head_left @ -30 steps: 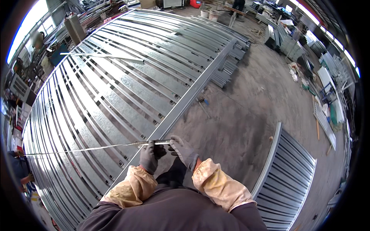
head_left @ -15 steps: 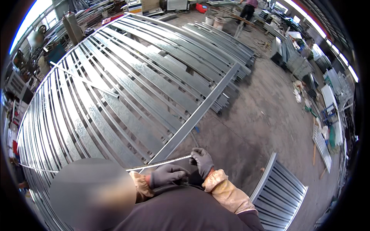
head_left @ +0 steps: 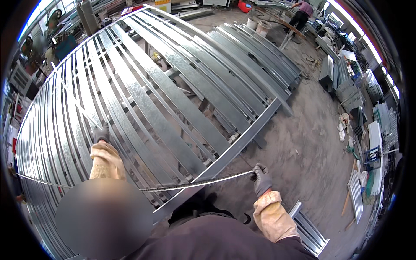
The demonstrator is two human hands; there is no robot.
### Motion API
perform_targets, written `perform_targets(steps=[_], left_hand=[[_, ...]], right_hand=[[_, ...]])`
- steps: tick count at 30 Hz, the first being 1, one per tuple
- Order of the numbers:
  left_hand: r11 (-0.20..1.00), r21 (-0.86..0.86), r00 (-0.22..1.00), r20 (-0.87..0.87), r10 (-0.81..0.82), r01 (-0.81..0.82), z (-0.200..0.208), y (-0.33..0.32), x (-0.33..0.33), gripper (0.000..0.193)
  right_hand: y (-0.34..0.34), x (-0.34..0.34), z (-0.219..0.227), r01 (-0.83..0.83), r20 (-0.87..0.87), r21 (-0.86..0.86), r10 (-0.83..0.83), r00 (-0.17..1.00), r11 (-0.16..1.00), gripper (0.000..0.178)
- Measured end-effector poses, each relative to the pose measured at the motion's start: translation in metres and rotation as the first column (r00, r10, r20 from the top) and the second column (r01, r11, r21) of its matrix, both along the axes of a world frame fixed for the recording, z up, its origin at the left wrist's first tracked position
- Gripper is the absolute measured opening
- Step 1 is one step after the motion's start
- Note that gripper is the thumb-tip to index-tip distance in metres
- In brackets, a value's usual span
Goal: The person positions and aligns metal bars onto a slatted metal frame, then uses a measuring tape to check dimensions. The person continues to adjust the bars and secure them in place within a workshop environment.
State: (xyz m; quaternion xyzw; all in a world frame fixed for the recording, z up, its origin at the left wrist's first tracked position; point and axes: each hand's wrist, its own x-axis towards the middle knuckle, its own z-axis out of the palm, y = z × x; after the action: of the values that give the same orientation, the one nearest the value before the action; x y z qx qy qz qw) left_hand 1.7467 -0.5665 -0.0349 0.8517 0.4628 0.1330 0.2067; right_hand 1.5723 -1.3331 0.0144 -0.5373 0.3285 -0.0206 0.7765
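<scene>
My right hand (head_left: 261,178), in a grey glove with a tan cuff, pinches the end of a long thin tape measure (head_left: 203,182). The tape spans the near part of a large rack of shiny metal strips and passes behind a blurred round patch at lower left. My left hand (head_left: 101,133), gloved alike, reaches out over the strips (head_left: 143,102) and grips the near end of a thin light metal bar (head_left: 74,97) lying slantwise across them. A flat metal rail (head_left: 236,145) crosses the strips' ends on the right side.
Stacked metal sheets (head_left: 255,56) extend at the rack's far right. A ribbed metal stack (head_left: 310,232) stands beside my right forearm. Buckets (head_left: 262,28) and a bent-over person (head_left: 302,13) are at the back. Panels and offcuts (head_left: 353,95) line the right side.
My left hand has gone from beside my right hand out to the thin bar, whose near end has swung toward the left. My right hand has moved right with the tape end.
</scene>
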Motion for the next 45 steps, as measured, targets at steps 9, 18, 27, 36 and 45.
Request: perform_targets(steps=[9,18,27,36,45], left_hand=[[0.942,-0.055,0.911,-0.279,0.303,-0.330,-0.003,0.037,0.060,0.062],[0.594,-0.800,0.823,0.285,0.491,-0.078,-0.009,0.071,0.062,0.028],[0.410,-0.849,0.628,0.523,0.576,0.332,0.127,-0.186,0.076,0.012],[0.465,-0.820,0.731,0.536,0.422,0.334,0.145,-0.461,0.072,0.018],[0.553,-0.798,0.822,0.471,0.321,0.241,0.141,-0.579,0.111,0.020]], right_hand=[[-0.011,0.059,0.004,-0.105,-0.071,-0.072,0.100,0.992,0.992,0.017],[-0.014,0.137,0.014,-0.196,-0.037,-0.022,0.195,0.980,0.980,0.014],[-0.027,0.202,0.017,-0.452,-0.025,0.097,0.456,0.890,0.887,0.014],[-0.115,0.275,-0.011,-0.609,0.026,0.097,0.610,0.792,0.787,0.011],[-0.155,0.280,-0.027,-0.757,0.028,0.165,0.764,0.645,0.633,0.015]])
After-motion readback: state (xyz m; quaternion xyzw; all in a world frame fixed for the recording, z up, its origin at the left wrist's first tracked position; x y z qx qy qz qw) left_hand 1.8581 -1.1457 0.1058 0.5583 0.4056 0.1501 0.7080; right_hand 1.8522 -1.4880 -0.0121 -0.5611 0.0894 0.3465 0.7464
